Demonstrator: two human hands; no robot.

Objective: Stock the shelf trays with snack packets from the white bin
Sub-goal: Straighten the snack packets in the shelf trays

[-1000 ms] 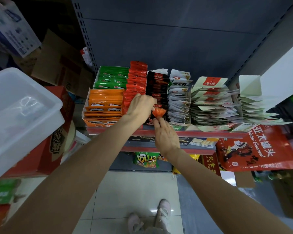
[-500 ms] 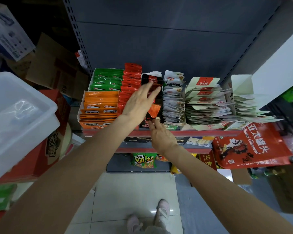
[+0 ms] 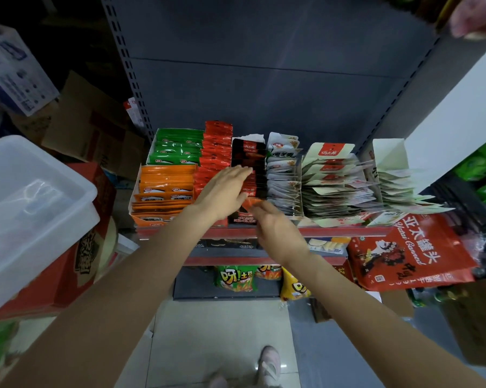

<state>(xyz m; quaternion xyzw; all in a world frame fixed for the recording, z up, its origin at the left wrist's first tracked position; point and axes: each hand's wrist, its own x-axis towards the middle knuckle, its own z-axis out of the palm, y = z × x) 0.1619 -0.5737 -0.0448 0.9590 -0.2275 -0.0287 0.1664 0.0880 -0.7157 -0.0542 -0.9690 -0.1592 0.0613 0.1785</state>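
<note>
Both hands' grip released: left hand [image 3: 222, 191] flat on black packets [image 3: 249, 169], right hand [image 3: 278, 231] beside orange packet [image 3: 249, 204].

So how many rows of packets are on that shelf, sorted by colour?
Green: 1
Orange: 1
Red: 1
Black-and-red: 1
White: 1
Pale beige: 2
Total: 7

I see the red-edged shelf [image 3: 334, 232] carrying trays in a row: orange packets [image 3: 164, 191] at its left end, green packets [image 3: 177, 147] behind them, pale packets [image 3: 337, 189] toward its right end.
</note>
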